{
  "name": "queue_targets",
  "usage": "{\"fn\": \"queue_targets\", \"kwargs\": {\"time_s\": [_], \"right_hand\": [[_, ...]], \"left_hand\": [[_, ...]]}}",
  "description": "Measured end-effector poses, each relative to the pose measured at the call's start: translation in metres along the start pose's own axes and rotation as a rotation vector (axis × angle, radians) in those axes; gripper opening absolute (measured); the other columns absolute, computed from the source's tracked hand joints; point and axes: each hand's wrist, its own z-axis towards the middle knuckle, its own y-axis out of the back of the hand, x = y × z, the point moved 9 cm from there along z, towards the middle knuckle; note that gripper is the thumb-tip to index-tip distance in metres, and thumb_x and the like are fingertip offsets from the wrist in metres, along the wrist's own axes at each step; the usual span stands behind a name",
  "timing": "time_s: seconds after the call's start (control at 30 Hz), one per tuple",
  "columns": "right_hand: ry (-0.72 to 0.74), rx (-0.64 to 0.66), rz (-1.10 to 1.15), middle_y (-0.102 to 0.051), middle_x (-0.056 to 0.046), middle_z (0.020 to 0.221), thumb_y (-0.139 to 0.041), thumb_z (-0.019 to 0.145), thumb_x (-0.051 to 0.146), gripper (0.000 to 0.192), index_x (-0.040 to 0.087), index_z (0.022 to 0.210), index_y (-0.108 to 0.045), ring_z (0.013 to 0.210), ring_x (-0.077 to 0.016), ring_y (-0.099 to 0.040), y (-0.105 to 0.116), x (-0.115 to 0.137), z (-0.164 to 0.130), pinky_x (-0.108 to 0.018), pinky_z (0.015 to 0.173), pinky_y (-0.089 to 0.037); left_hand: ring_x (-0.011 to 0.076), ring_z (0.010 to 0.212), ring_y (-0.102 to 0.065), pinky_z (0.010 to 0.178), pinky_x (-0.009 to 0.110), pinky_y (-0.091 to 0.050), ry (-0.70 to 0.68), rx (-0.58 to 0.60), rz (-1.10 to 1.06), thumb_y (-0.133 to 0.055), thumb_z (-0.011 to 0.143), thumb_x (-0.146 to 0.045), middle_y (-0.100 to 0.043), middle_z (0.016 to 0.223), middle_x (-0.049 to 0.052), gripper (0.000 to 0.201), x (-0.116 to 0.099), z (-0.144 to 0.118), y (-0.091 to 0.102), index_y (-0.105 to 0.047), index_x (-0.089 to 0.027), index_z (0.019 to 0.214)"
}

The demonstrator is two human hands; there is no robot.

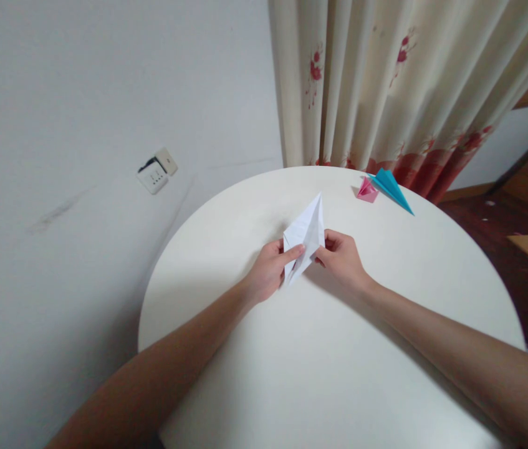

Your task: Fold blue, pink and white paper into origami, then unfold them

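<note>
A sheet of white paper [308, 227], folded into a long pointed diamond, is held up over the round table, one tip pointing away from me. My left hand [270, 268] grips its left edge, thumb lying across the front face and fingers behind. On the opposite edge, my right hand [341, 255] pinches the paper between thumb and curled fingers. A crease runs along the middle of the paper, with flaps folded on both sides. The fingers behind the paper are mostly hidden.
The white round table [245, 386] fills the lower view. Near its far right edge lie a blue paper plane [391, 189] and a small pink folded paper [367, 191]. Beyond hangs a flowered curtain [361, 81]. An outlet with a white plug [153, 178] is on the left wall.
</note>
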Motion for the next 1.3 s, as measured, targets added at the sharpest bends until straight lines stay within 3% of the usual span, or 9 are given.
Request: {"fn": "queue_targets", "kwargs": {"time_s": [0.17,0.37,0.57,0.8,0.97,1.17,1.3], "right_hand": [[-0.02,0.011,0.072,-0.052,0.0,0.055,-0.049,0.088,0.062,0.05,0.018,0.063,-0.055,0.05,-0.0125,-0.047,-0.002,0.0,-0.004,-0.025,0.045,-0.035],[-0.003,0.004,-0.045,-0.054,0.002,0.054,-0.074,0.072,0.047,0.035,0.017,0.061,-0.059,0.048,-0.0097,-0.042,-0.001,0.004,-0.003,-0.025,0.048,-0.033],[-0.02,-0.08,0.005,-0.055,0.002,0.053,-0.075,0.07,0.043,0.033,0.018,0.057,-0.056,0.049,-0.0103,-0.045,0.011,0.001,0.001,-0.025,0.049,-0.034],[-0.145,0.042,0.039,-0.057,0.0,0.055,-0.076,0.068,0.041,0.029,0.014,0.064,-0.065,0.051,-0.0097,-0.042,-0.003,-0.007,-0.004,-0.026,0.049,-0.028],[-0.109,-0.055,0.074,-0.049,0.003,0.051,-0.076,0.068,0.042,0.032,0.015,0.059,-0.062,0.051,-0.0094,-0.037,0.009,-0.007,-0.002,-0.027,0.049,-0.026],[-0.08,-0.187,0.136,-0.05,0.003,0.055,-0.077,0.068,0.042,0.032,0.017,0.06,-0.06,0.051,-0.0091,-0.037,0.03,-0.012,0.007,-0.026,0.049,-0.028],[-0.097,-0.194,0.146,-0.05,0.003,0.056,-0.077,0.068,0.041,0.031,0.017,0.062,-0.06,0.052,-0.0091,-0.038,0.032,-0.013,0.009,-0.026,0.049,-0.028]], "left_hand": [[0.0237,0.087,-0.07,0.086,0.038,-0.05,-0.045,-0.022,0.037,-0.081,0.072,-0.034,-0.074,0.102,0.014,0.043,-0.003,0.0,0.003,-0.07,-0.009,0.106],[0.022,0.087,-0.069,0.084,0.035,-0.051,-0.112,-0.105,0.131,-0.082,0.07,-0.036,-0.074,0.102,0.012,0.042,-0.006,0.0,0.012,-0.071,-0.01,0.102],[0.0181,0.074,-0.067,0.071,0.029,-0.051,-0.01,-0.049,0.229,-0.081,0.071,-0.042,-0.075,0.087,0.008,0.035,0.003,-0.001,0.007,-0.075,-0.014,0.092],[0.0189,0.072,-0.069,0.071,0.03,-0.052,0.011,-0.051,0.279,-0.081,0.071,-0.042,-0.075,0.084,0.01,0.033,0.002,-0.003,0.008,-0.076,-0.013,0.086],[0.0199,0.071,-0.07,0.072,0.033,-0.054,0.116,-0.055,0.29,-0.08,0.072,-0.044,-0.076,0.085,0.013,0.038,0.01,-0.006,0.007,-0.075,-0.011,0.089],[0.0193,0.071,-0.071,0.07,0.031,-0.053,0.118,-0.027,0.357,-0.073,0.078,-0.05,-0.076,0.084,0.015,0.039,0.007,-0.01,0.003,-0.075,-0.011,0.083],[0.0198,0.078,-0.071,0.077,0.032,-0.054,0.102,-0.001,0.316,-0.073,0.079,-0.047,-0.076,0.09,0.015,0.037,0.005,-0.012,-0.001,-0.075,-0.011,0.087]]}}
